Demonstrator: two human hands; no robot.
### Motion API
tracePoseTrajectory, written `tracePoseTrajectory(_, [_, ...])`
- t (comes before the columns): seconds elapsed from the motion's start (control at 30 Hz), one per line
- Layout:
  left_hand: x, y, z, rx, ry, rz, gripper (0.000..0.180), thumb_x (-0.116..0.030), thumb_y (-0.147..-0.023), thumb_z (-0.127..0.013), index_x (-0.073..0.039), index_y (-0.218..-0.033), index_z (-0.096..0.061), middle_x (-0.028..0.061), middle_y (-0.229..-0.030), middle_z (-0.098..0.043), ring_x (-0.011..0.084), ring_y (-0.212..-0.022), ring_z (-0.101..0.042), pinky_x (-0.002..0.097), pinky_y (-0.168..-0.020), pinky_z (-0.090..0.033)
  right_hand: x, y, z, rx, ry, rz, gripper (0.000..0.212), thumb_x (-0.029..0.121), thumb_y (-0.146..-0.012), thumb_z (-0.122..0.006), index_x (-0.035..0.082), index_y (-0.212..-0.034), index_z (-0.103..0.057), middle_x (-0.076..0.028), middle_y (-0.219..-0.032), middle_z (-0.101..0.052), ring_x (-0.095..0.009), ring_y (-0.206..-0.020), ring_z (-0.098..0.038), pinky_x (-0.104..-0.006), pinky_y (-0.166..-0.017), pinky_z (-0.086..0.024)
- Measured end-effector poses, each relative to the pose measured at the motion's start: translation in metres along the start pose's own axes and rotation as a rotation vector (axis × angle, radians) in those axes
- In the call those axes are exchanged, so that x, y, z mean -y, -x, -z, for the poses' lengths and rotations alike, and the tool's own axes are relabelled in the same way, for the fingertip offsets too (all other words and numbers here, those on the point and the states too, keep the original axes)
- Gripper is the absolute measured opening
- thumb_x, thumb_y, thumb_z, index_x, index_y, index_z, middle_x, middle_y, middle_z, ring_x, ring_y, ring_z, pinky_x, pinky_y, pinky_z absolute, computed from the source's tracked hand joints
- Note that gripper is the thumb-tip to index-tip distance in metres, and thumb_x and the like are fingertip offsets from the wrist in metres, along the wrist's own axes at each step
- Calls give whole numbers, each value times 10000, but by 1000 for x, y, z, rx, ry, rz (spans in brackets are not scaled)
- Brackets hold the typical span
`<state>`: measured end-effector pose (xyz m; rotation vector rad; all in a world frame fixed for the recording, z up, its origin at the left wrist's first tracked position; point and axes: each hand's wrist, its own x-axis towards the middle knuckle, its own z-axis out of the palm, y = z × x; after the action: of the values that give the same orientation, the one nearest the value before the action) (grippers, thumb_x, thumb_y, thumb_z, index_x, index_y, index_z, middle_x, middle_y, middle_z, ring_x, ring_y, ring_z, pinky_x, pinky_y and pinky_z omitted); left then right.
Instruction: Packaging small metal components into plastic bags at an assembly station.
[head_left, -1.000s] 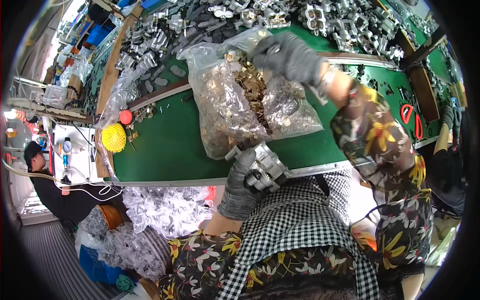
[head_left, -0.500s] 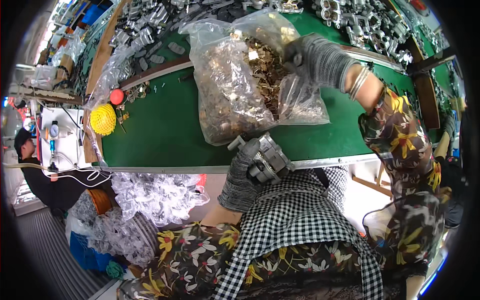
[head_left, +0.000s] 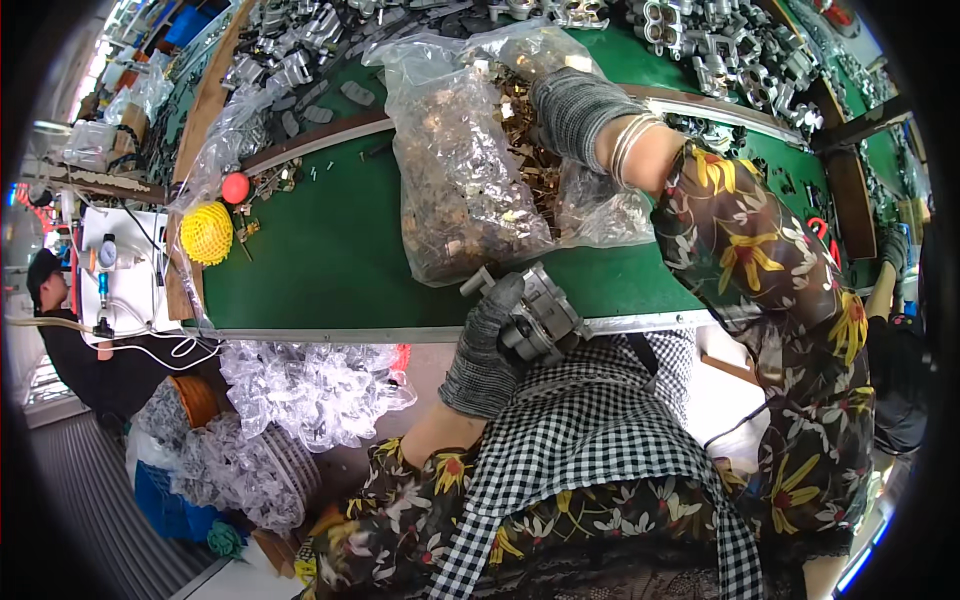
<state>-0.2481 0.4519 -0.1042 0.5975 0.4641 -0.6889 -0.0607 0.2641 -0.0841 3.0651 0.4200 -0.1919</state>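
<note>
My left hand (head_left: 489,340), in a grey knitted glove, is wrapped round a silver brake caliper (head_left: 550,312) at the table's front edge. A pin sticks out at the caliper's upper left. Farther off on the green table lies a clear plastic bag (head_left: 455,190), open at the top and filled with small brass-coloured metal clips (head_left: 515,110). My right hand (head_left: 580,115), gloved the same way, reaches into the bag's opening on its right side. Its fingers point down among the clips and are mostly hidden, so whether they hold anything does not show.
A yellow textured ball (head_left: 206,234) and a red ball (head_left: 235,187) sit at the table's left, near loose small parts. Heaped calipers (head_left: 715,50) and dark pads (head_left: 357,93) lie behind a low rail. Bagged material (head_left: 310,390) stands below the table. Co-workers are at both sides.
My right hand has moved left and deeper into the bag's opening, its forearm swinging inward. The left hand and caliper have hardly moved.
</note>
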Motion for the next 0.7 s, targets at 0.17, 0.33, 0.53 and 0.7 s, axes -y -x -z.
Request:
tracePoseTrajectory(0.17, [2, 0, 1, 31, 87, -6, 467, -359, -826, -635, -33, -1138, -515, 140, -1018, -597, 282, -909, -637, 437, -752, -576, -1, 10, 14, 163, -427, 20, 291, 201, -809, -675, 32, -1043, -635, -98, -958, -661, -195, -816, -618, -293, -790, -507])
tracePoseTrajectory(0.33, [1, -6, 6, 51, 103, 22, 464, -373, -816, -646, -37, -1114, -529, 146, -1000, -600, 293, -896, -637, 449, -746, -577, -5, 18, 28, 298, -166, 76, 200, 192, -779, -675, 73, -939, -690, -101, -835, -686, -203, -761, -658, -312, -708, -529])
tracePoseTrajectory(0.53, [-1, -8, 10, 30, 95, 33, 475, -370, -802, -662, -34, -1111, -531, 150, -1015, -593, 292, -891, -635, 459, -764, -570, 19, 21, 53, 160, -327, 53, 166, 167, -797, -653, 49, -909, -688, -106, -821, -686, -199, -754, -658, -319, -708, -536])
tracePoseTrajectory(0.7, [0, -9, -6, 19, 21, 48, 500, -381, -805, -656, -35, -1137, -516, 145, -1020, -592, 284, -891, -634, 448, -763, -571, -9, -6, -25, 30, -114, 299, 164, 148, -800, -633, 23, -893, -682, -130, -795, -676, -223, -698, -642, -336, -644, -523])
